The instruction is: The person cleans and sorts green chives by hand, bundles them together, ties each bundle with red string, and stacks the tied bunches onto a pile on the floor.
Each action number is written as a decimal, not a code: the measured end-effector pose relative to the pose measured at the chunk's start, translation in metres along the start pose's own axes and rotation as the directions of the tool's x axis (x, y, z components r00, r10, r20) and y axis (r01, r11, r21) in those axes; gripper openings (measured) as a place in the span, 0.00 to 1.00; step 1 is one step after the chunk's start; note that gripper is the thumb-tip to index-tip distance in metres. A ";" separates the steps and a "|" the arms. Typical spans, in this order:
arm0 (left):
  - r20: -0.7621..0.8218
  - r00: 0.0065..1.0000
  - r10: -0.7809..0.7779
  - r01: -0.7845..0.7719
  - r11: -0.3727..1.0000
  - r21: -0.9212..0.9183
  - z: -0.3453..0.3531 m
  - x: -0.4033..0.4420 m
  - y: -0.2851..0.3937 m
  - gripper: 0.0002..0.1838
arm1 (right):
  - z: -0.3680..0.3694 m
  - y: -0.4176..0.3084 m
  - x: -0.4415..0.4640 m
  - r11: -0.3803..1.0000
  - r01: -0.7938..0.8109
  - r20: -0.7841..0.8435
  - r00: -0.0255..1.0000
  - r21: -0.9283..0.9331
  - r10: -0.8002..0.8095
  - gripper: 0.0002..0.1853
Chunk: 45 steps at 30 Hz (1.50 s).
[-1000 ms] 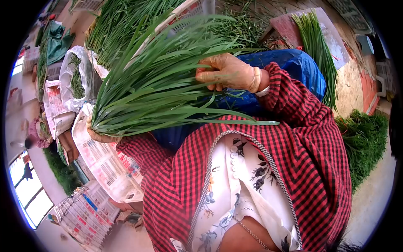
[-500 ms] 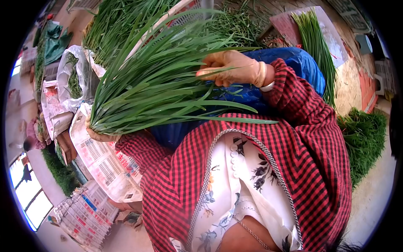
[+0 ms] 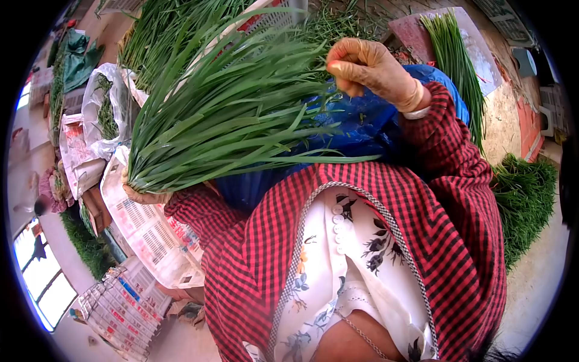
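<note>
A large bunch of garlic chives (image 3: pixel 223 120) fans out from left to right above my lap, its long flat green leaves spread. At its gathered end, my gloved left hand (image 3: pixel 148 195) is closed around the base; the leaves cover most of that hand. My gloved right hand (image 3: pixel 377 71) is raised just right of the leaf tips, apart from the bunch, with its fingers curled and pinched together. Whatever may be in the pinch is too small to make out. Under the leaves, blue plastic (image 3: pixel 362 130) covers my lap, with small leaf scraps on it.
A neat bundle of green stalks (image 3: pixel 452 60) lies on a board at the upper right. More greens (image 3: pixel 525 205) are heaped at the right. White crates (image 3: pixel 151 235) stand at the left, near a clear plastic bag (image 3: pixel 99 114). Loose leaf trimmings (image 3: pixel 344 27) lie at the top.
My right hand has drawn away from the leaves, up and to the right, and its fingers have curled tighter. The bunch stays in my left hand, its leaves slightly shifted.
</note>
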<state>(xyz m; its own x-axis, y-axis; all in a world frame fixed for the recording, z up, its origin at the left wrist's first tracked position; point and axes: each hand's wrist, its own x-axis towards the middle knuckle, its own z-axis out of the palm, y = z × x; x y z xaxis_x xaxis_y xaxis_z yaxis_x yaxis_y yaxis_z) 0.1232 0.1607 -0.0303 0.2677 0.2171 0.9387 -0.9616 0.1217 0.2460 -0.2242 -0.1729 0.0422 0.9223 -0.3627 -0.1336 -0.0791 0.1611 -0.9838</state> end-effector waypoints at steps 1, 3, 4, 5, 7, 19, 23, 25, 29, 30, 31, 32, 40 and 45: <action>-0.007 0.999 0.035 -0.034 0.999 0.020 0.001 0.001 0.001 0.22 | -0.001 -0.003 -0.002 1.000 -0.002 -0.001 1.000 0.000 0.002 0.12; 0.042 0.992 -0.117 0.114 0.992 0.057 -0.006 0.003 0.007 0.25 | 0.002 -0.013 -0.008 0.961 -0.233 0.104 0.963 -0.149 0.250 0.16; 0.054 0.986 -0.155 0.151 0.986 0.065 -0.004 0.002 0.006 0.26 | 0.006 -0.011 -0.006 0.961 -0.222 0.116 0.963 -0.168 0.243 0.20; 0.065 0.979 -0.193 0.188 0.979 0.073 -0.002 0.001 0.005 0.27 | 0.013 -0.006 -0.003 0.955 -0.229 0.085 0.965 -0.186 0.248 0.18; -0.133 0.972 -0.194 0.216 0.961 0.175 0.008 -0.001 0.003 0.23 | 0.022 -0.001 0.007 0.945 -0.276 0.107 0.949 -0.176 0.297 0.20; 0.171 0.982 -0.081 0.078 0.997 0.024 -0.026 0.002 -0.012 0.22 | 0.047 0.004 0.012 0.993 -0.120 0.167 0.979 0.005 0.118 0.11; -0.033 0.724 -0.689 0.598 0.650 -0.468 -0.023 0.007 -0.008 0.19 | 0.030 0.000 0.000 0.997 -0.073 0.197 0.978 0.039 0.064 0.10; 0.192 0.574 -0.796 0.767 0.440 -0.466 -0.011 0.020 0.015 0.21 | 0.024 -0.004 -0.006 0.997 -0.082 0.167 0.982 -0.008 0.083 0.09; 0.504 0.268 -0.821 0.751 -0.150 -0.643 -0.046 0.020 -0.008 0.23 | -0.018 0.015 -0.013 0.975 -0.176 -0.190 0.970 -0.133 0.150 0.09; 0.458 0.258 -0.851 0.820 -0.058 -0.569 -0.052 0.014 -0.013 0.25 | -0.035 0.027 -0.012 0.965 -0.200 -0.211 0.964 -0.167 0.163 0.11; 0.411 0.246 -0.878 0.879 0.024 -0.476 -0.052 0.009 -0.014 0.26 | -0.047 0.036 -0.012 0.954 -0.220 -0.232 0.958 -0.203 0.171 0.13; 0.239 0.213 -0.947 0.919 0.111 -0.379 -0.051 0.003 -0.014 0.27 | -0.052 0.048 -0.012 0.957 -0.211 -0.225 0.960 -0.200 0.165 0.13; -0.171 0.488 -0.856 0.856 0.431 0.284 -0.031 -0.014 0.004 0.15 | -0.033 0.023 0.001 0.970 0.156 -0.159 0.970 -0.186 -0.186 0.18; -0.200 0.452 -0.870 0.885 0.408 0.224 -0.023 -0.011 0.008 0.14 | -0.008 0.014 0.017 0.959 0.264 -0.093 0.958 -0.101 -0.273 0.15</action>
<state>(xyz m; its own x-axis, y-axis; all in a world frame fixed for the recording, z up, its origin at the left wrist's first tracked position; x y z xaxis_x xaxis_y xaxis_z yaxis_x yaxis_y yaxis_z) 0.1137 0.1813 -0.0445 0.9692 0.1856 0.1618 -0.1694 0.0253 0.9852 -0.2123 -0.1843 0.0253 0.8697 -0.4763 0.1294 0.1291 -0.0335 -0.9911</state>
